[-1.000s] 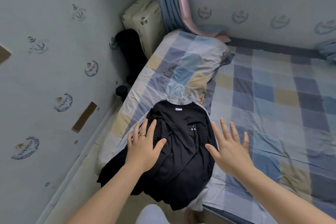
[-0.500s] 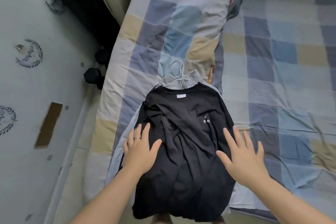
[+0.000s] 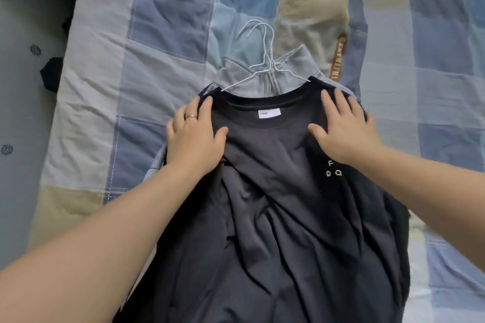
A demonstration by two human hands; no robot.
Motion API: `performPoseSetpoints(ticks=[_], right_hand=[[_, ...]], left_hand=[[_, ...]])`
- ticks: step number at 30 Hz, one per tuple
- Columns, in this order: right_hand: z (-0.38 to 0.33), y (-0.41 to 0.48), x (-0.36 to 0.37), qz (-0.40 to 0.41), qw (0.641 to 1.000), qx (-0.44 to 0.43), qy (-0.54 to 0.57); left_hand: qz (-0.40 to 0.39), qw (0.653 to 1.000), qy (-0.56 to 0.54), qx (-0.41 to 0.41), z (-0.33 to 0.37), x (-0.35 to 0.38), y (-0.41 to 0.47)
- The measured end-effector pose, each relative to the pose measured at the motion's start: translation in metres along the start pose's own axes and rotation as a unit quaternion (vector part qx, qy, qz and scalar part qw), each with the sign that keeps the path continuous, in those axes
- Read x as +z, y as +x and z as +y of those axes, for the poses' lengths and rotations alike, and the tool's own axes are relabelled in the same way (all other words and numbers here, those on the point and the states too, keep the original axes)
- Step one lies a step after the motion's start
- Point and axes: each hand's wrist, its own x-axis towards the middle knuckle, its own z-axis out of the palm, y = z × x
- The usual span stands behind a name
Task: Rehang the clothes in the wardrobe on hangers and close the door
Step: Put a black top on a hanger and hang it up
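Head view: a black T-shirt [image 3: 275,191] lies front-up on the bed [image 3: 131,60], nearer its left edge than its right, collar pointing away from the person. The left hand [image 3: 193,139] and right hand [image 3: 343,131] rest flat on the shirt's two shoulders, fingers straight and spread. They press, not pinch. Beyond the collar two white wire hangers [image 3: 262,52] show their hooks, on a grey garment [image 3: 252,78] beneath. Whether a hanger sits inside the black shirt I cannot tell. I judge the task early: no wardrobe is in view, so hanging up and closing the door are both left.
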Motion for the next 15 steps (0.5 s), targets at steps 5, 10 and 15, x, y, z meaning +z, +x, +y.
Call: performPoseSetpoints(ticks=[5,10,15], right_hand=[[0.01,0.044,-0.009,0.002,1.0,0.011,0.013],[0.019,0.043,-0.034,-0.033,0.998,-0.028,0.05],[0.017,0.022,-0.061,-0.056,0.992,-0.053,0.102]], left_hand=[[0.062,0.998,-0.008,-0.022,0.007,0.002,0.024],[0.085,0.995,-0.051,0.002,0.015,-0.01,0.011],[0.097,0.985,-0.138,0.029,0.016,-0.038,-0.02]])
